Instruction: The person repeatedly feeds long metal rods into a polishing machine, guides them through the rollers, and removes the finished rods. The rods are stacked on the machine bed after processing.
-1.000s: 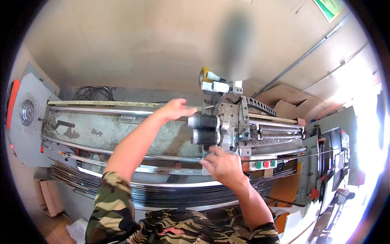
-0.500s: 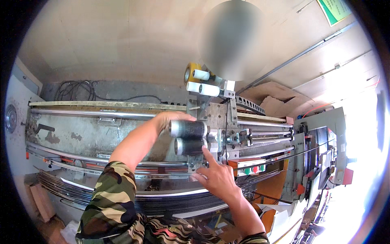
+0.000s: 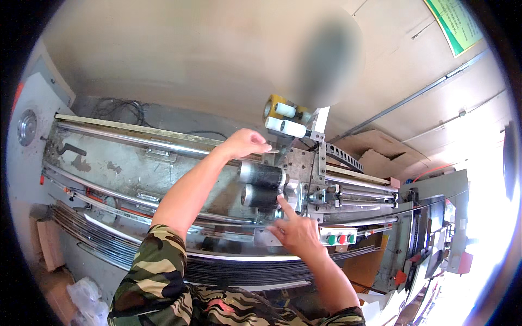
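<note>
My left hand is raised above and behind two black rollers. Its thumb and fingers are pinched together on something small and pale that I cannot make out, close to the white spools. The rear black roller and the front black roller lie side by side, with silvery ends, on the machine carriage. My right hand holds nothing. Its index finger stretches to the right end of the front roller and appears to touch it, with the thumb held apart.
White spools and a yellow tape roll sit on a bracket behind the rollers. Long metal rails run left and right. A button box with green and red buttons is right of my right hand. Thin dark rods lie nearest me.
My left hand has lifted off the rear roller, up and back toward the spools, and its fingers have pinched together. My right index finger stays at the front roller's end. The view has tilted.
</note>
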Tool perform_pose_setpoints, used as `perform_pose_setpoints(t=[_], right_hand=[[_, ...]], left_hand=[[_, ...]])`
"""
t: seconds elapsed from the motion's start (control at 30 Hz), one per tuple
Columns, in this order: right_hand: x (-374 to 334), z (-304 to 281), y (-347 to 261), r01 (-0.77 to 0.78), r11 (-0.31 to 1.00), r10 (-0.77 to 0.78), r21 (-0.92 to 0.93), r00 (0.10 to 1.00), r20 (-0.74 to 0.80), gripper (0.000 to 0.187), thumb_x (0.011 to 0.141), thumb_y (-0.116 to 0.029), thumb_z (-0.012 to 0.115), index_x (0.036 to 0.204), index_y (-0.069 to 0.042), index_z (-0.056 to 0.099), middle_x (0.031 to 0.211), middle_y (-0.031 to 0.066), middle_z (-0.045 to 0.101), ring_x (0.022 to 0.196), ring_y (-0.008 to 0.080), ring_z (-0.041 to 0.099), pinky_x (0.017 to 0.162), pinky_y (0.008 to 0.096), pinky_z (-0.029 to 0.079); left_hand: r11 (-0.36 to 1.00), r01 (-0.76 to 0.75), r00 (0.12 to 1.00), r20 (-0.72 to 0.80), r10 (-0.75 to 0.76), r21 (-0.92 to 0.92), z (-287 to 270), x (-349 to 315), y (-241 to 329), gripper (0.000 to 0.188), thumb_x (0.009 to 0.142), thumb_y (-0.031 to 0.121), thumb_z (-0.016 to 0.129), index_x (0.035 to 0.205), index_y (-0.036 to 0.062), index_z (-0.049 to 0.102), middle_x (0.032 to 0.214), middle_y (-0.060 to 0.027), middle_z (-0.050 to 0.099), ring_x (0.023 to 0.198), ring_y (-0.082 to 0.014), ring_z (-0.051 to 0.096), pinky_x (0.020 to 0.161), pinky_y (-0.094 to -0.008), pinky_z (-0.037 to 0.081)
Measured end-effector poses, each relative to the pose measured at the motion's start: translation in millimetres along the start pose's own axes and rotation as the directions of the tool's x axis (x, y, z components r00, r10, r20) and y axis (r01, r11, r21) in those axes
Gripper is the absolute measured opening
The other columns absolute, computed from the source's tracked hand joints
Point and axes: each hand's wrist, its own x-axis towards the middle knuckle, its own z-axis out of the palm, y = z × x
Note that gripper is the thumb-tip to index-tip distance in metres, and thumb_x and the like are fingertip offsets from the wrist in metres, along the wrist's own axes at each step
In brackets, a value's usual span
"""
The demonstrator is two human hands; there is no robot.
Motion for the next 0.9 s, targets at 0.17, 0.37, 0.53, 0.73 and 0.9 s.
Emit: perform_pose_setpoints(t=[0.17,0.37,0.53,0.73,0.9], right_hand=[[31.5,-15.1,17.6,0.067,0.998,-0.065,0.009,0.993,-0.1,0.03,0.088,-0.044,0.069,0.086,-0.016,0.079,0.147,0.0156,0.05,0.073,0.0334,0.072,0.064,0.0429,0.057],[16.1,5.5,23.9,0.169,0.982,-0.16,0.09,0.982,-0.096,0.029,0.088,-0.045,0.068,0.087,-0.018,0.079,0.143,0.0139,0.055,0.078,0.0305,0.072,0.067,0.0426,0.058],[2.9,-15.8,17.5,0.132,0.986,-0.125,0.098,0.989,-0.074,0.028,0.087,-0.044,0.07,0.085,-0.017,0.079,0.143,0.0135,0.055,0.074,0.0319,0.072,0.063,0.0412,0.057],[32.1,-4.2,25.0,0.066,0.988,-0.057,0.138,0.996,-0.067,0.027,0.088,-0.042,0.07,0.086,-0.017,0.079,0.147,0.0139,0.052,0.076,0.0324,0.072,0.066,0.0424,0.057],[28.3,2.5,15.9,0.105,0.993,-0.102,0.06,0.994,-0.047,0.025,0.086,-0.04,0.072,0.082,-0.015,0.076,0.148,0.0151,0.05,0.073,0.0329,0.072,0.06,0.0445,0.057]], left_hand=[[0.969,0.081,0.992,0.072,-0.101,0.233,2.2,8.2,-10.1,0.088,0.07,0.063,0.081,0.116,-0.0099,0.064,0.119,-0.022,0.068,0.111,-0.0283,0.064,0.097,-0.0397,0.049],[0.912,0.386,0.799,0.545,-0.255,-0.139,7.7,14.5,-5.3,0.065,0.079,0.041,0.083,0.128,0.0038,0.062,0.122,-0.0067,0.066,0.113,-0.0185,0.06,0.098,-0.0363,0.048],[0.821,0.491,0.697,0.698,-0.168,-0.293,4.9,10.6,-8.5,0.049,0.087,0.026,0.078,0.128,0.0038,0.064,0.118,-0.0056,0.07,0.105,-0.0156,0.065,0.094,-0.0346,0.052],[0.713,0.585,0.653,0.746,-0.133,-0.385,17.3,24.4,-34.1,0.04,0.087,0.029,0.076,0.117,0.0023,0.069,0.11,-0.009,0.073,0.097,-0.0164,0.069,0.085,-0.0339,0.057],[0.741,0.534,0.735,0.657,-0.168,-0.407,15.5,19.9,-36.1,0.041,0.086,0.033,0.077,0.113,0.0022,0.07,0.104,-0.0065,0.074,0.089,-0.018,0.071,0.08,-0.0345,0.057]])
